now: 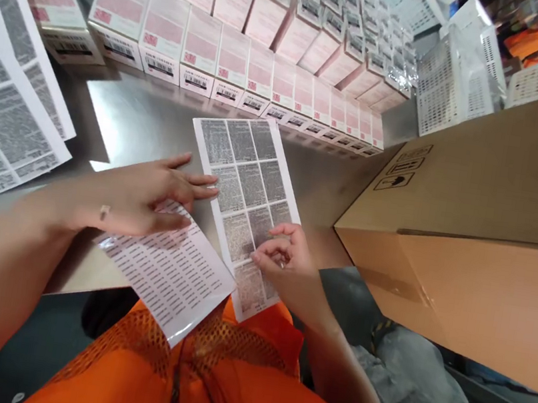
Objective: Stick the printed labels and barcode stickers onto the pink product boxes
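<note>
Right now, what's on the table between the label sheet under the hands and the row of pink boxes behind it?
In the head view, nothing: only bare steel table lies between the label sheet and the row of pink boxes.

The label sheet [245,191] lay flat on the steel, gridded with grey print; the barcode sheet [172,274] probably overlapped its edge.

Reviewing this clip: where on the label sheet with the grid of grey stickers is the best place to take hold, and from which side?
Probably the near end of the label sheet, from the person's side. That end overhangs the table edge above the lap, so fingers can close above and below it. The rest lies flat on the steel. The right hand already picks there, while the left hand presses on the neighbouring sheet.
</note>
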`<control>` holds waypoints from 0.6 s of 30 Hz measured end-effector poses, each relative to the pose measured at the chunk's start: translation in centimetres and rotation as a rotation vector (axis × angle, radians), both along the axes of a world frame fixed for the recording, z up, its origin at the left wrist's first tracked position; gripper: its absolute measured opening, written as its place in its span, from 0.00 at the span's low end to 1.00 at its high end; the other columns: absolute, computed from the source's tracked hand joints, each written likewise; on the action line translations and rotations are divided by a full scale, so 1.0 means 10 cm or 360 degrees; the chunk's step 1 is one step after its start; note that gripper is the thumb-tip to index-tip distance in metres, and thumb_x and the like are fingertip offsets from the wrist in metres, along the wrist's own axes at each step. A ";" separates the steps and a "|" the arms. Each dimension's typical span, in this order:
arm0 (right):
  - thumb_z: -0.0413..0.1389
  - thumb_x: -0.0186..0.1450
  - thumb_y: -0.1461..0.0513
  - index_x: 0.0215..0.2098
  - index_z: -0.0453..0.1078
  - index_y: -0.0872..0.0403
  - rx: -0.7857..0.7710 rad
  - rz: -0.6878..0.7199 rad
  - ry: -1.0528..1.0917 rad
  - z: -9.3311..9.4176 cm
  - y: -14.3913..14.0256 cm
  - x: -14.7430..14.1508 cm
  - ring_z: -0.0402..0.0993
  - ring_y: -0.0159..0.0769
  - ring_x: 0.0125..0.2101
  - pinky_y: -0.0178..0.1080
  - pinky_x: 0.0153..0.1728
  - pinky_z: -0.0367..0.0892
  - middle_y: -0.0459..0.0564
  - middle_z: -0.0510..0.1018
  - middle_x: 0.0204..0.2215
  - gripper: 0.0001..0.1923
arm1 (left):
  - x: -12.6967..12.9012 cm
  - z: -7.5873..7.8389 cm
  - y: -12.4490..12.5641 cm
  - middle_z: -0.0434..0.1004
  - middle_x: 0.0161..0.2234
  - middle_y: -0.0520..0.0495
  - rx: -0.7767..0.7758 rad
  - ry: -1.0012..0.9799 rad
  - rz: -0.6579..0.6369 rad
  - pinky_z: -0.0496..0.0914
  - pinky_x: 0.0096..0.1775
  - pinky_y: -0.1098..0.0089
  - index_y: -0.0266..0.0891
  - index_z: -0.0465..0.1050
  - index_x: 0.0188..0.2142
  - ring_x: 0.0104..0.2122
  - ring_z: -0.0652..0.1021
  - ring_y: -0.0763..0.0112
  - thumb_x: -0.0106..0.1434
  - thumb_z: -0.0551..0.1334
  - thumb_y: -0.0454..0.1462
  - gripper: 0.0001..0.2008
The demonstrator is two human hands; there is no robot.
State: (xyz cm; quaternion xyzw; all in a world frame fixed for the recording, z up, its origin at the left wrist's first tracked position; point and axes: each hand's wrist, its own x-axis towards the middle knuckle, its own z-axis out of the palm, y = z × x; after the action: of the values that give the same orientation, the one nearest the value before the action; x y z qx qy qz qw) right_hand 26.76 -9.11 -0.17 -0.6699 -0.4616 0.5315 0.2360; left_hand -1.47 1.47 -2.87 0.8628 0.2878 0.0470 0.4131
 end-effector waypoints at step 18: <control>0.60 0.59 0.64 0.40 0.56 0.48 0.0186 0.0152 -0.0249 -0.05 -0.05 -0.11 0.69 0.29 0.24 0.34 0.28 0.64 0.37 0.74 0.25 0.17 | -0.01 -0.01 0.01 0.71 0.62 0.56 -0.0012 0.0041 -0.0019 0.37 0.70 0.54 0.45 0.78 0.29 0.66 0.63 0.61 0.65 0.58 0.45 0.14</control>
State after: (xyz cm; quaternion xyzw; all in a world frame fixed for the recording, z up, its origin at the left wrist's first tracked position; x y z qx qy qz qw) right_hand 25.62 -9.59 -0.67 -0.6718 -0.5401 0.4603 0.2123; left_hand -1.55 1.56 -2.95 0.8634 0.2881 0.0324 0.4129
